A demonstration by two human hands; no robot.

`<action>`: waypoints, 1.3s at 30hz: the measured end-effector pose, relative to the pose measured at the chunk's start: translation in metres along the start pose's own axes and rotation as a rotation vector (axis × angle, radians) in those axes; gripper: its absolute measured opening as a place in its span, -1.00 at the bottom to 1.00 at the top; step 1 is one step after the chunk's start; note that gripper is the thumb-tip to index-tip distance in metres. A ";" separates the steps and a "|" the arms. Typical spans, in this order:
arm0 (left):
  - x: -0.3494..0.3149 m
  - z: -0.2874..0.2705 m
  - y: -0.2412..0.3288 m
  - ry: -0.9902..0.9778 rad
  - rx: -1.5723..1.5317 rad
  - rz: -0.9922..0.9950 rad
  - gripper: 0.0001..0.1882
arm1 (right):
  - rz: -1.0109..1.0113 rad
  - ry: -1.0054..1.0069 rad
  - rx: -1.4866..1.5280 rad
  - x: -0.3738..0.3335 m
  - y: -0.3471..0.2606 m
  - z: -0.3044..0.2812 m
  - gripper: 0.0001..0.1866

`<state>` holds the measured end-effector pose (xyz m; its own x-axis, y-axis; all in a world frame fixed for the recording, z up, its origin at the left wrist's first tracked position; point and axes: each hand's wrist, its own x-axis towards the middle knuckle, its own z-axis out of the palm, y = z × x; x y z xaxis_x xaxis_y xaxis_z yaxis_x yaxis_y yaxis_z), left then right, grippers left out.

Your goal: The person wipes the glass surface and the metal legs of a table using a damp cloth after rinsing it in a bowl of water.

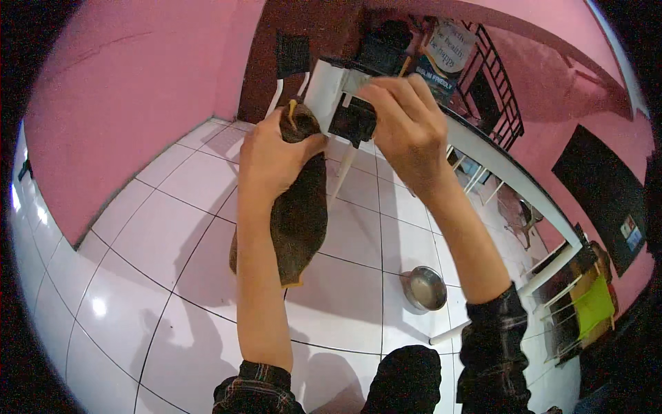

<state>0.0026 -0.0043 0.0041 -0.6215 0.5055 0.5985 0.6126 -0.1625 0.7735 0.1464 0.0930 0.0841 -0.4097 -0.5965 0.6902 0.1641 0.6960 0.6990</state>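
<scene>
My left hand (272, 155) grips the top of a dark brown cloth (300, 214) that hangs down from my fist, with a small yellow tip showing above the fingers. My right hand (407, 127) is closed over a black piece of cloth (353, 121) at the end of a white rail (510, 172) of a drying rack. Both hands are raised in front of me, close together, over a white tiled floor. What lies under my right palm is hidden.
A small metal bowl (424, 288) sits on the white tiled floor (158, 262). The white rack (552, 262) runs off to the right, with a green cloth (594, 307) hanging low on it. Pink walls (138, 90) enclose the corner; a black metal grille (500, 90) stands behind.
</scene>
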 end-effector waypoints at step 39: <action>-0.004 -0.001 -0.006 -0.024 -0.046 0.018 -0.47 | -0.238 -0.260 -0.051 0.016 0.001 -0.007 -0.76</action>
<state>0.0014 -0.0061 -0.0025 -0.5984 0.5222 0.6076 0.6000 -0.2105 0.7718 0.1466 0.0814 0.0974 -0.6553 -0.6136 0.4405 0.0785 0.5247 0.8477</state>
